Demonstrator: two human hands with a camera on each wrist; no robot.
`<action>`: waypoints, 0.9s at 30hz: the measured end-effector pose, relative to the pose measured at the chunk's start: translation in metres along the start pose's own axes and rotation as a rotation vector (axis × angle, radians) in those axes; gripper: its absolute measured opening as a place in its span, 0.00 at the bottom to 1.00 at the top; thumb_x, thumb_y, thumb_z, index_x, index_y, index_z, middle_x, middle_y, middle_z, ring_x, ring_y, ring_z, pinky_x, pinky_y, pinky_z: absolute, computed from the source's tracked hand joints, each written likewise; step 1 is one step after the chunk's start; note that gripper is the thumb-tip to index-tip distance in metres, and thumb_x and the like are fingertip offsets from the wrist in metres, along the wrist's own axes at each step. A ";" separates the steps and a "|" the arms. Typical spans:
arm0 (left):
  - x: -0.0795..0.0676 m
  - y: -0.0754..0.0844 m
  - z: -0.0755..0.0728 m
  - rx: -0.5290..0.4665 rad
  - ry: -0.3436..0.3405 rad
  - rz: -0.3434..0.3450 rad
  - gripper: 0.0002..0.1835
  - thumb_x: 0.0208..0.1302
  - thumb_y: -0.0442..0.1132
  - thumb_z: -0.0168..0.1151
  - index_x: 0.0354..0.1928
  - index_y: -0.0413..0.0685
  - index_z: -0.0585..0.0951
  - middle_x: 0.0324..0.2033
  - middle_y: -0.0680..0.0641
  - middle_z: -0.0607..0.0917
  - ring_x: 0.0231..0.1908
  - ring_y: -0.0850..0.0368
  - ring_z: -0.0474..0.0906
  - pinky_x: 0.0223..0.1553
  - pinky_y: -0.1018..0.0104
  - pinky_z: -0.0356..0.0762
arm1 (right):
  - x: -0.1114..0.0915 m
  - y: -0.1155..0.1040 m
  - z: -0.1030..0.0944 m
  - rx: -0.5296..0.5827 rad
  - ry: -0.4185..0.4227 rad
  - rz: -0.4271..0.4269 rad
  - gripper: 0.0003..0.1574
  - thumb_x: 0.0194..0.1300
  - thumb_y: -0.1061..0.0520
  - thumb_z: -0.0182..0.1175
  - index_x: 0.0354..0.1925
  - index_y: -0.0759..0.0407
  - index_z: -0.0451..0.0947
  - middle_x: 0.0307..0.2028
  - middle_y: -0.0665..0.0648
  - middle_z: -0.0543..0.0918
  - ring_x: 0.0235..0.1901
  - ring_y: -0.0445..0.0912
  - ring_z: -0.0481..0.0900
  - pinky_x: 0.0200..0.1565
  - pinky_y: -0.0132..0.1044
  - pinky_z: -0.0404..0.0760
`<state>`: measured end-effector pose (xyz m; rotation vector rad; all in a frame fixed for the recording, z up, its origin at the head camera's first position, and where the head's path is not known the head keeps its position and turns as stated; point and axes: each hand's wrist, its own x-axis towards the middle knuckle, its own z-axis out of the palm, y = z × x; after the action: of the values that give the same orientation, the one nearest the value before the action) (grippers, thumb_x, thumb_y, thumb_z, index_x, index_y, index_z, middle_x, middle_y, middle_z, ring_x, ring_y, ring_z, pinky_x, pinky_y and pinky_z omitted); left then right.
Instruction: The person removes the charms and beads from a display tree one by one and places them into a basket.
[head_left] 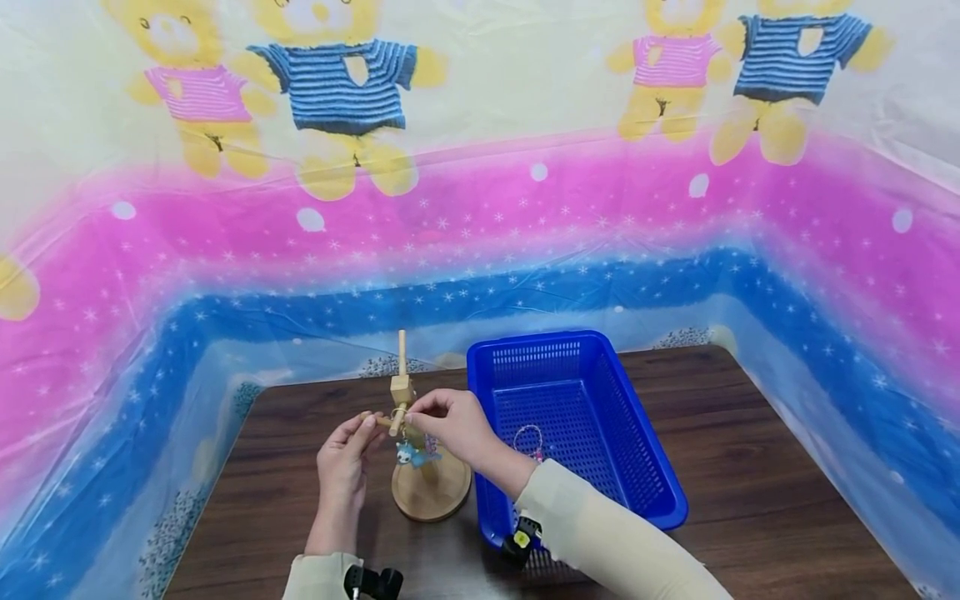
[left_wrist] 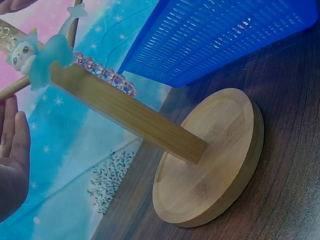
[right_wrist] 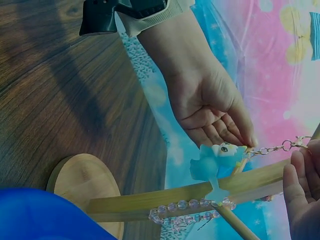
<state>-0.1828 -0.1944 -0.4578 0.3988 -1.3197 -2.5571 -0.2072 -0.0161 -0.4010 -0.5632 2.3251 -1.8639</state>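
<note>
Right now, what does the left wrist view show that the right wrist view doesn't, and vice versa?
Only left wrist: the slots of the blue basket; the right wrist view catches just a smooth part of it.
Only right wrist: the black device at the left wrist, and the sleeve cuff.
Both: wooden stand, turquoise charm, pink beads, left hand, dark table, patterned backdrop.

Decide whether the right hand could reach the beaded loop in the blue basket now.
Probably yes: the right hand is close, and the blue basket is open above the beaded loop, though the hand is occupied at the wooden stand.
</note>
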 end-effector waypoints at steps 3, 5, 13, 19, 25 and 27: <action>0.000 0.000 0.001 -0.012 0.000 0.002 0.14 0.71 0.25 0.60 0.30 0.50 0.86 0.28 0.54 0.92 0.30 0.67 0.89 0.36 0.78 0.89 | -0.001 -0.001 0.000 -0.001 -0.003 0.002 0.07 0.67 0.59 0.68 0.37 0.63 0.88 0.39 0.64 0.90 0.29 0.34 0.79 0.32 0.23 0.80; -0.001 0.000 0.001 -0.014 0.000 0.004 0.14 0.71 0.25 0.60 0.31 0.50 0.86 0.28 0.54 0.92 0.29 0.67 0.89 0.36 0.78 0.89 | -0.002 -0.002 -0.001 -0.003 -0.007 -0.002 0.07 0.67 0.59 0.69 0.37 0.63 0.88 0.38 0.64 0.90 0.29 0.35 0.79 0.31 0.23 0.80; 0.001 0.000 0.002 0.008 -0.008 0.041 0.14 0.71 0.24 0.59 0.31 0.49 0.85 0.27 0.55 0.92 0.29 0.67 0.89 0.38 0.76 0.90 | -0.006 -0.007 -0.002 -0.024 -0.028 -0.030 0.07 0.67 0.59 0.69 0.37 0.63 0.88 0.37 0.64 0.91 0.28 0.34 0.79 0.30 0.23 0.78; 0.002 0.000 0.003 0.024 -0.009 0.056 0.14 0.71 0.24 0.60 0.30 0.50 0.84 0.27 0.55 0.92 0.29 0.67 0.89 0.39 0.76 0.90 | -0.008 -0.010 -0.003 -0.028 -0.039 -0.029 0.06 0.67 0.59 0.68 0.37 0.62 0.89 0.38 0.63 0.91 0.29 0.34 0.80 0.29 0.23 0.79; 0.001 0.000 0.003 0.020 -0.003 0.048 0.14 0.70 0.24 0.60 0.30 0.49 0.84 0.27 0.55 0.91 0.29 0.67 0.89 0.37 0.77 0.89 | -0.011 -0.013 -0.004 -0.016 -0.062 -0.022 0.06 0.67 0.59 0.68 0.37 0.61 0.88 0.38 0.63 0.91 0.29 0.34 0.80 0.29 0.24 0.80; 0.001 -0.001 0.003 0.021 0.009 0.039 0.13 0.70 0.24 0.61 0.30 0.49 0.84 0.26 0.55 0.91 0.28 0.67 0.89 0.37 0.77 0.89 | -0.012 -0.014 -0.005 -0.014 -0.070 -0.017 0.06 0.67 0.58 0.68 0.37 0.61 0.88 0.38 0.62 0.90 0.28 0.35 0.79 0.28 0.24 0.79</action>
<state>-0.1849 -0.1920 -0.4568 0.3841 -1.3384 -2.5087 -0.1945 -0.0103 -0.3880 -0.6410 2.2977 -1.8067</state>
